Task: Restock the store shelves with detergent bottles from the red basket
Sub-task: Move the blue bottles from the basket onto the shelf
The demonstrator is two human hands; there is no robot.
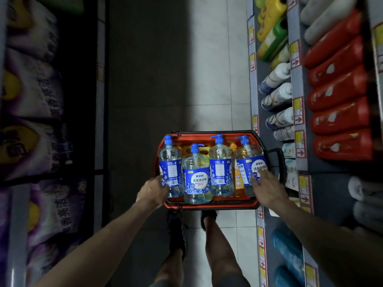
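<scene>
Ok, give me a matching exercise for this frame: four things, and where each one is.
1 left hand
2 right hand
3 orange bottle
4 red bottles

A on the right-hand shelf
B on the rightmost pump bottle
C on the leftmost pump bottle
D in the red basket, between pump bottles

Pairs: 1-C, 2-B, 3-D, 4-A.

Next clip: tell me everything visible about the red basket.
The red basket looks plastic, rectangular, with a black rim and a black handle folded out toward the right shelf. It sits on the tiled floor by the person's feet, packed with upright blue-capped detergent bottles and orange ones behind. The left hand is at its near left corner; the right hand rests on the rightmost bottle.
</scene>
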